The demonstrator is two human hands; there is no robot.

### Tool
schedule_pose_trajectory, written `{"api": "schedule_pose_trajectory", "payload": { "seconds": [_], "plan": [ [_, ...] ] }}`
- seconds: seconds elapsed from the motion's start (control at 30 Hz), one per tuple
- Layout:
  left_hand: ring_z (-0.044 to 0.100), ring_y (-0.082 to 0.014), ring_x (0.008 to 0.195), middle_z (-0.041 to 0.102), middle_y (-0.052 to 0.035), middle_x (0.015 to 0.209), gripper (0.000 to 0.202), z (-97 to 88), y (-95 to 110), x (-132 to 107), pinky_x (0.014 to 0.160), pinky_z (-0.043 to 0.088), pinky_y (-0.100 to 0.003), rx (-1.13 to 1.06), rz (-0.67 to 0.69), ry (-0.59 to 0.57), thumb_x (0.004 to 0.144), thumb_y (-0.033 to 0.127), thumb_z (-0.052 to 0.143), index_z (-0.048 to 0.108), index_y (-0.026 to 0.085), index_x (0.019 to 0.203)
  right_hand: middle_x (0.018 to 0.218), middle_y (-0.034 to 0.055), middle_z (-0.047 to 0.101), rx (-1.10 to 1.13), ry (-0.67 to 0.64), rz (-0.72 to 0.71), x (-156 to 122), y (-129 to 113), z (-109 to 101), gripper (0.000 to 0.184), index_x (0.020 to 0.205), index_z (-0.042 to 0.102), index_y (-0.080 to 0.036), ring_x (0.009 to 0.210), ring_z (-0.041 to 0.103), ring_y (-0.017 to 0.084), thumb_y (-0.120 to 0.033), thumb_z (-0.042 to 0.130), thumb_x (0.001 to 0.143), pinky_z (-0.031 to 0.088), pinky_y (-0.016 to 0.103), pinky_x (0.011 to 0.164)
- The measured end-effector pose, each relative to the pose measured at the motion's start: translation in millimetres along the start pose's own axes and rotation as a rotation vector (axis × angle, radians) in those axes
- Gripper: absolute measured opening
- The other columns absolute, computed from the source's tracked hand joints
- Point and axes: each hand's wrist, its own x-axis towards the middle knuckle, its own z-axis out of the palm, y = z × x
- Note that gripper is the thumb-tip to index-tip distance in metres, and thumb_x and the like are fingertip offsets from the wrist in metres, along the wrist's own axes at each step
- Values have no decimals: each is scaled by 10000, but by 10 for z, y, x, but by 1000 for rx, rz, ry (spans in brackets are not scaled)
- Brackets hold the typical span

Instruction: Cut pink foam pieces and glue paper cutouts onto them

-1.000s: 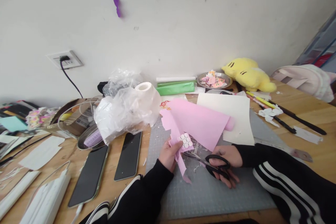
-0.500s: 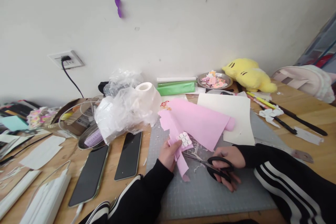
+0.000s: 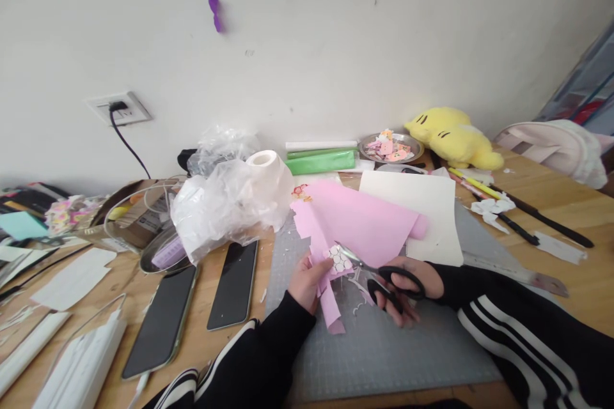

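Observation:
My left hand [image 3: 307,280] pinches the near edge of a curled pink paper sheet [image 3: 364,220], where a small white patch with drawn circles [image 3: 339,258] sits. My right hand [image 3: 407,284] grips black-handled scissors [image 3: 384,278]. Their blades point up and left, and the tips touch the pink paper beside the white patch. Both hands hover over a grey cutting mat [image 3: 384,345]. A cream sheet [image 3: 422,211] lies under the pink paper.
Two dark phones [image 3: 235,284] [image 3: 160,323] lie left of the mat. Behind them are a crumpled plastic bag [image 3: 220,204], a white roll [image 3: 265,166] and green rolled paper [image 3: 321,160]. A yellow plush [image 3: 451,137], pens [image 3: 513,201] and a metal ruler [image 3: 518,271] are on the right.
My right hand has lifted the scissors off the mat and swung them up and left, so the blades now meet the pink paper. My left hand has kept its hold.

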Motion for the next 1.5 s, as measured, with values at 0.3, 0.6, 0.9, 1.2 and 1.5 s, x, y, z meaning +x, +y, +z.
{"api": "schedule_pose_trajectory", "payload": {
  "seconds": [0.3,0.6,0.9,1.2,1.5],
  "plan": [
    [583,-137,568,657,-52,746,497,9,5,-9,575,438,-247,12,27,18,494,148,699,536,105,962,598,59,608,171,216,-121,75,70,-103,558,810,533,-88,377,546,108,-617,442,657,395,167,278],
    [581,-145,616,655,-62,747,383,-20,-43,-6,610,430,-250,81,44,-52,506,182,714,571,100,852,618,-23,556,-47,746,-151,193,30,47,354,714,458,-146,363,489,63,-332,689,522,383,159,269],
    [570,-141,639,648,-40,739,359,13,-54,-46,646,425,-261,175,36,-170,520,221,718,575,119,834,481,-62,489,-42,840,-113,308,27,137,324,694,449,-155,374,476,71,-291,680,512,367,151,272],
    [558,-124,549,639,-41,634,308,-16,-67,-81,552,420,-226,385,57,-243,666,383,587,594,112,814,333,-65,471,153,831,-223,328,43,37,318,640,458,-155,267,384,47,-263,696,459,259,133,245],
    [427,-51,342,526,32,512,283,18,-68,-140,375,322,-173,512,-88,-486,618,349,627,573,141,802,323,-73,462,454,971,-232,319,-21,-94,318,643,438,-167,283,370,36,-225,677,442,238,109,247]
  ]
}}
